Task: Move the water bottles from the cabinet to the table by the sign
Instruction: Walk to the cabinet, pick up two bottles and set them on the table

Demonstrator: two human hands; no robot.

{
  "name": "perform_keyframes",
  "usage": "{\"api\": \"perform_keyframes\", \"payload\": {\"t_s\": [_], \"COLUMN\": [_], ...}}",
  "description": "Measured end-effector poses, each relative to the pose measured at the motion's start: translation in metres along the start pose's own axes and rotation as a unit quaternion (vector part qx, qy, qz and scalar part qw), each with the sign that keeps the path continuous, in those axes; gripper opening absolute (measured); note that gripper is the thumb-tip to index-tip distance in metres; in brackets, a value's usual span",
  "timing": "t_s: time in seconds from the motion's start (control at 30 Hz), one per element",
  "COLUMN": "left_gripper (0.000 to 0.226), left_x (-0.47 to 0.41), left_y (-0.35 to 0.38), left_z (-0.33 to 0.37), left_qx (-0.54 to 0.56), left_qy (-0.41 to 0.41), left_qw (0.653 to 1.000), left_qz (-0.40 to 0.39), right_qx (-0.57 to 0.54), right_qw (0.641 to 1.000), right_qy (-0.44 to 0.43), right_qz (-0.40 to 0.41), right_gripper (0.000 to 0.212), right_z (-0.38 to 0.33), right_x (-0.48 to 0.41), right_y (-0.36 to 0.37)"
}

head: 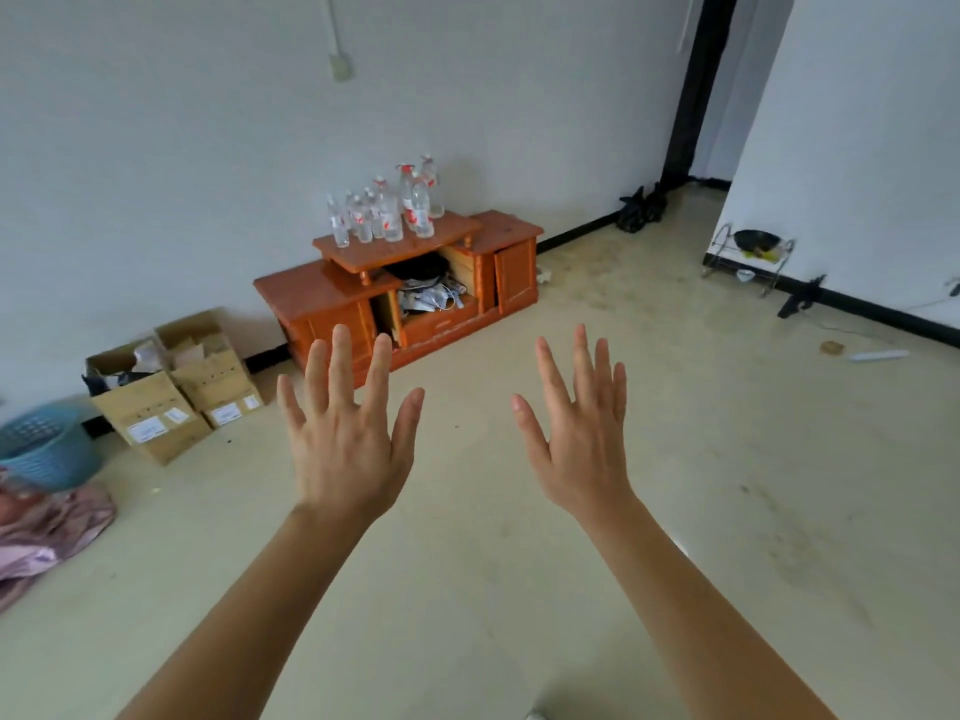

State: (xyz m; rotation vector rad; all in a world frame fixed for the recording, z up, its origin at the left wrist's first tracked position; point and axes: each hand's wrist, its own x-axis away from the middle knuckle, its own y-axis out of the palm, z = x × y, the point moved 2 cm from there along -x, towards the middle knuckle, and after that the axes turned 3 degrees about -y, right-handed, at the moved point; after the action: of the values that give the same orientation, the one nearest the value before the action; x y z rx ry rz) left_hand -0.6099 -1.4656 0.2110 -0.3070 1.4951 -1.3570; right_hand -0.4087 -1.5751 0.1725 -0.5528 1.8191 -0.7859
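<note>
Several clear water bottles [387,210] with red-and-white labels stand upright on the raised top of a low orange wooden cabinet [332,291] against the far wall. My left hand [345,433] and my right hand [582,428] are stretched out in front of me with fingers spread, holding nothing. Both hands are well short of the cabinet, over bare floor. No table or sign is in view.
Open cardboard boxes [171,387] sit left of the cabinet, with a blue basket [47,449] and a pink cloth [47,527] at the far left. A black bag [639,210] lies by a dark doorway [701,85]. A wire rack [748,257] stands at the right wall.
</note>
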Motion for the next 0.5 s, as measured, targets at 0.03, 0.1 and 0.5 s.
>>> {"api": "perform_keyframes", "payload": {"t_s": [0.03,0.1,0.5], "left_gripper": [0.066,0.065,0.066], "left_x": [-0.031,-0.085,-0.294], "left_y": [0.01,0.025,0.139], "left_z": [0.005,0.015,-0.014], "left_qx": [-0.007,-0.011,-0.052], "left_qy": [-0.007,-0.027,-0.077], "left_qw": [1.0,0.999,0.995], "left_qz": [0.01,0.022,0.045], "right_qx": [-0.009,-0.026,-0.061], "right_qw": [1.0,1.0,0.993], "right_qy": [-0.006,-0.013,-0.098], "right_qz": [0.002,0.007,-0.01], "right_gripper": [0.064,0.065,0.065], "right_z": [0.011,0.032,0.094], "right_x": [-0.029,-0.085,-0.313], "right_y": [0.016,0.039,0.188]}}
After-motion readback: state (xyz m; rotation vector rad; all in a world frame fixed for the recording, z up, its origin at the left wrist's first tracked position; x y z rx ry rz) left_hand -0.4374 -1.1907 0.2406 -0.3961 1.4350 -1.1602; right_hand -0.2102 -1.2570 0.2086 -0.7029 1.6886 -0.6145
